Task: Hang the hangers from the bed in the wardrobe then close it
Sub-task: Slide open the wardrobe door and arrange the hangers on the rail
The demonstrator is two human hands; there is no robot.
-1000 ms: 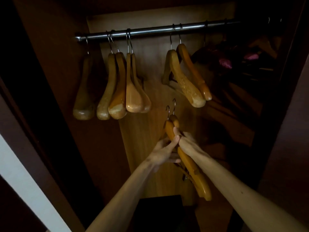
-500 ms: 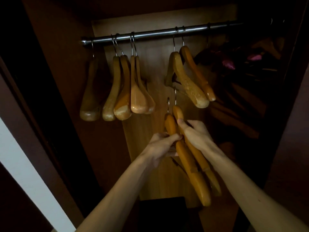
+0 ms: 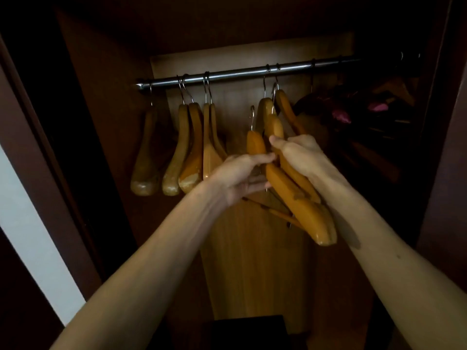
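Note:
Inside the open wardrobe a metal rail [image 3: 240,73] runs across the top. Several wooden hangers [image 3: 187,147] hang from it at the left, and two more hangers [image 3: 285,104] hang near the middle. Below the rail I hold two loose wooden hangers side by side. My left hand [image 3: 240,176] grips the left hanger [image 3: 255,145], whose hook points up under the rail. My right hand [image 3: 300,152] grips the right hanger [image 3: 274,125], which sits a little higher. Their long arms [image 3: 303,208] slope down to the right.
Dark clothes with pink patches [image 3: 341,114] hang at the right end of the rail. The wardrobe's dark side walls [image 3: 101,122] close in on both sides. A dark box [image 3: 242,332] stands on the wardrobe floor. A pale wall strip [image 3: 30,223] shows at the left.
Both hands have raised the two hangers toward the rail. The right hanger has pulled slightly above and apart from the left one. The view has tilted, so the rail sits lower in frame.

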